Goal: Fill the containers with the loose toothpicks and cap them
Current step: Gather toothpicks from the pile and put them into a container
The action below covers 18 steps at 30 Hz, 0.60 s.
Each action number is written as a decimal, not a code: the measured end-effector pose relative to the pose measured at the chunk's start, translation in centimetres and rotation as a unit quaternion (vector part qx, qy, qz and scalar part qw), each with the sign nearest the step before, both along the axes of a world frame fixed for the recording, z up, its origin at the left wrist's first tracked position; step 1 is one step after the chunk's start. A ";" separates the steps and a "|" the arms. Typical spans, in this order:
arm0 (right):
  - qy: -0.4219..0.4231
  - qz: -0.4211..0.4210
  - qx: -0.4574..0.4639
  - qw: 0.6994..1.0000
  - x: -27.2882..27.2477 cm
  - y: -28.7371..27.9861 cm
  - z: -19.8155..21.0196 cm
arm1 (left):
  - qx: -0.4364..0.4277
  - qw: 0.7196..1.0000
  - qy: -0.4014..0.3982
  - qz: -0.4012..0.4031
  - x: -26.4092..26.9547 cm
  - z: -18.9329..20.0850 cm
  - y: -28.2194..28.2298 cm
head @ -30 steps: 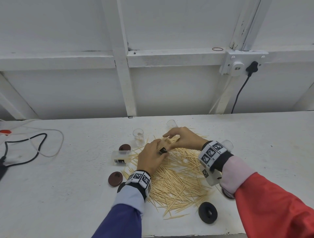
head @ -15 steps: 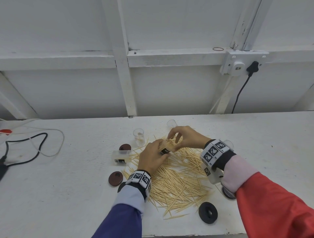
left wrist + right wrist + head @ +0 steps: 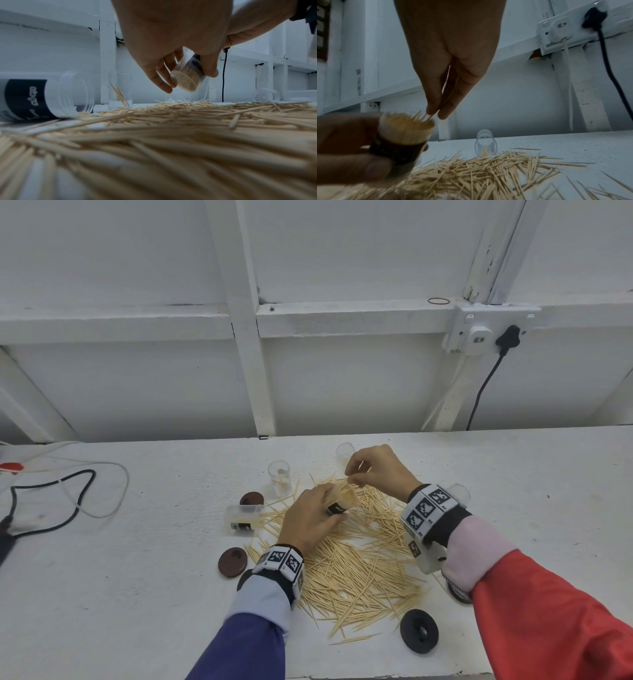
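Container (image 3: 339, 505): nearly full, uncapped, gripped by left hand (image 3: 310, 520). Right hand (image 3: 376, 470) pinching toothpicks into it. Toothpick pile (image 3: 359, 563) remaining; other containers unfilled.

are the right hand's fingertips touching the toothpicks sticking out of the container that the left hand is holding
Touching. The right wrist view shows the right hand's fingertips pinching toothpicks that stick out of the full container.

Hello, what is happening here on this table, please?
A person is packing toothpicks into small clear containers. The left hand holds a nearly full container tilted above the toothpick pile, and the right hand pinches a few toothpicks into its mouth. Other containers and the caps lie around, none capped yet.
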State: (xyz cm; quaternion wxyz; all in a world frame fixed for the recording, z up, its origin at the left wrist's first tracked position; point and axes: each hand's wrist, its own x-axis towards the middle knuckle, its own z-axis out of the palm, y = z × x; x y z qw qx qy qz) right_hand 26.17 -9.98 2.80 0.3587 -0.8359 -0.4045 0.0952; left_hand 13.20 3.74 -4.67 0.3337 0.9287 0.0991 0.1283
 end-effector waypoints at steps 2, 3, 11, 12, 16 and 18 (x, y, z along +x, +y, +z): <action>-0.032 0.003 0.001 0.999 -0.4 0.3 -0.4 | -0.005 1.000 -0.003 0.006 0.0 0.0 0.0; -0.045 0.002 0.005 0.999 -0.6 0.4 -0.6 | -0.008 1.000 -0.003 0.009 0.0 0.0 0.0; -0.007 0.021 -0.011 1.000 -3.3 1.1 -1.6 | -0.017 0.999 -0.011 0.051 0.0 -0.1 0.2; 0.013 0.023 -0.013 1.000 -3.7 1.1 -1.5 | -0.020 0.998 -0.013 0.061 0.0 -0.1 0.3; 0.085 0.060 -0.010 0.994 -4.5 1.0 -1.2 | -0.025 0.995 -0.017 0.090 0.0 0.2 0.1; 0.085 0.073 -0.003 0.994 -4.6 1.0 -1.6 | -0.025 0.993 -0.018 0.111 -0.1 0.4 0.2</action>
